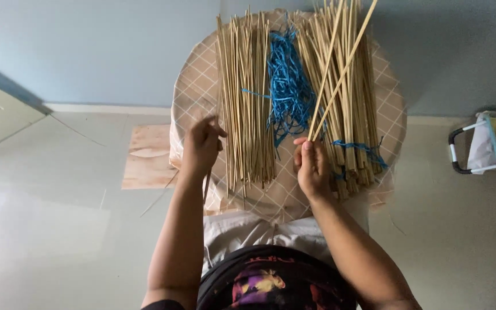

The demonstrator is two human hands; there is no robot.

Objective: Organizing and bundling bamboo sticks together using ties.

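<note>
Right hand [312, 166] pinches two sticks [340, 69] near table's [193, 86] right edge; left hand [201, 146] grips one stick [219, 86]. Keep ends aligned.

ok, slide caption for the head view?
Right hand lifts two thin bamboo sticks; left hand touches another pile.

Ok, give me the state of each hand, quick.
Left hand: closed on a thin stick at the edge of the left stick bundle.
Right hand: pinching two long bamboo sticks lifted from the right stick bundle.
</note>
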